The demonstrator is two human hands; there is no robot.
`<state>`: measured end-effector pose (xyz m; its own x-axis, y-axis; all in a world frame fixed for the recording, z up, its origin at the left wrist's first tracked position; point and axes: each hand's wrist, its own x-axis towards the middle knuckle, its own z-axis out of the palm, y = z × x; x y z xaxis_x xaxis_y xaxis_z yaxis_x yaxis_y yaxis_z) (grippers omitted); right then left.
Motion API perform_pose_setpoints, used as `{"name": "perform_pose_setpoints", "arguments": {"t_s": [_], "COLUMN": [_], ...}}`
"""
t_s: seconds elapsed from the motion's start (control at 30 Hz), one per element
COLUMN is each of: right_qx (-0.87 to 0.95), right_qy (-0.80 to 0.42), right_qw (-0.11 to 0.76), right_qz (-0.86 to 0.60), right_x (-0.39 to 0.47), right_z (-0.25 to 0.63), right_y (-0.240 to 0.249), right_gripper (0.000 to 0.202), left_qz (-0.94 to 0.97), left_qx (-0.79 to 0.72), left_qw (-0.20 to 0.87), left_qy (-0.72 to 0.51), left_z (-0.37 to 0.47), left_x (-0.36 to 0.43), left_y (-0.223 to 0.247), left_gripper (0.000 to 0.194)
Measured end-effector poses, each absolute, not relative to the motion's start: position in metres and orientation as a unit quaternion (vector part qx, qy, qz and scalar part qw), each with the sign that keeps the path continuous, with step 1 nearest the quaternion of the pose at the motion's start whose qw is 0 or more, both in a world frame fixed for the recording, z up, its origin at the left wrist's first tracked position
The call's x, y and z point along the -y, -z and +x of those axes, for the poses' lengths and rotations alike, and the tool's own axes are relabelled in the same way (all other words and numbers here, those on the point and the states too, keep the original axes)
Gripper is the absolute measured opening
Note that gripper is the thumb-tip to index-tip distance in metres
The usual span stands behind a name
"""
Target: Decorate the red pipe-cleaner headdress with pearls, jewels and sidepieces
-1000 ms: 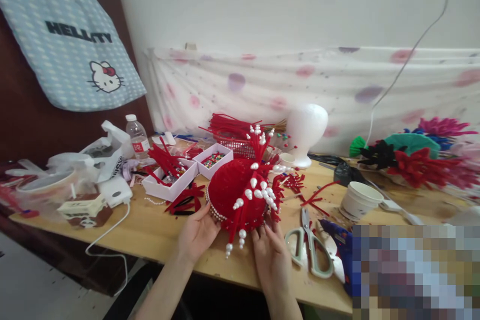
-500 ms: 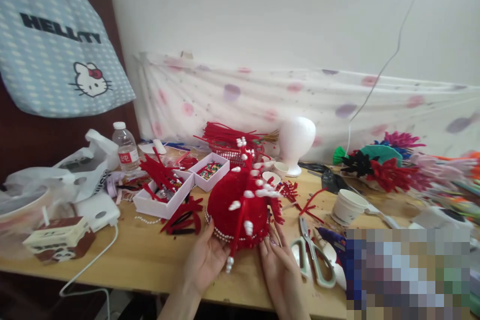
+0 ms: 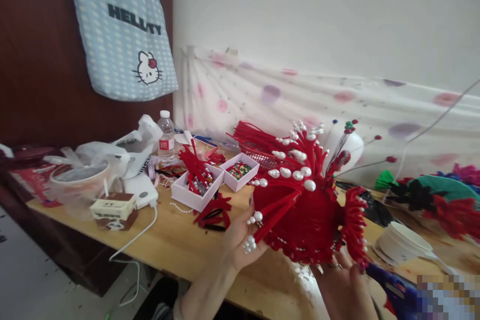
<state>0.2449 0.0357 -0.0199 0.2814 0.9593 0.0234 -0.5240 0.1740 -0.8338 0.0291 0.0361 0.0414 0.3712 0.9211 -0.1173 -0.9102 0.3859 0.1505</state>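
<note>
A red velvety headpiece (image 3: 315,220) with white pearls, bead-tipped wires and red fringes fills the centre right, raised in front of me. My left hand (image 3: 243,242) grips its left lower side, fingers partly behind it. Under its right lower edge is my right hand (image 3: 339,272), also holding it, with part of the fingers hidden by the red trim. Pearl clusters (image 3: 250,245) hang from red strips over my left hand. Close to my right hand lies a blue glue gun (image 3: 393,287).
Two white boxes (image 3: 197,190) of red pieces and beads, a water bottle (image 3: 165,137), a drink carton (image 3: 113,211) and a white cable are left. Behind the headpiece stands a white foam head (image 3: 350,147); paper cups (image 3: 403,243) and felt flowers are right.
Both hands have lifted and turned the headpiece, now showing its wired beads and side fringe. The view has swung left, so things on the table appear farther right.
</note>
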Motion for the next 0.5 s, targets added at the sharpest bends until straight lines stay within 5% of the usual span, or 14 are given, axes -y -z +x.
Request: {"name": "perform_pose_setpoints", "arguments": {"t_s": [0.27, 0.5], "right_qx": [0.312, 0.261], "right_qy": [-0.522, -0.531], "right_qw": [0.653, 0.707], "right_qz": [-0.452, -0.386], "right_x": [-0.005, -0.014], "right_z": [0.244, 0.248], "right_y": [0.007, -0.030], "right_gripper": [0.065, 0.045], "left_qz": [0.061, 0.127], "left_qx": [-0.181, -0.276], "left_qw": [0.814, 0.783], "left_qy": [-0.549, -0.542], "left_z": [-0.003, -0.013], "left_x": [-0.048, -0.066], "left_y": [-0.047, -0.067], "left_gripper": [0.037, 0.040]}}
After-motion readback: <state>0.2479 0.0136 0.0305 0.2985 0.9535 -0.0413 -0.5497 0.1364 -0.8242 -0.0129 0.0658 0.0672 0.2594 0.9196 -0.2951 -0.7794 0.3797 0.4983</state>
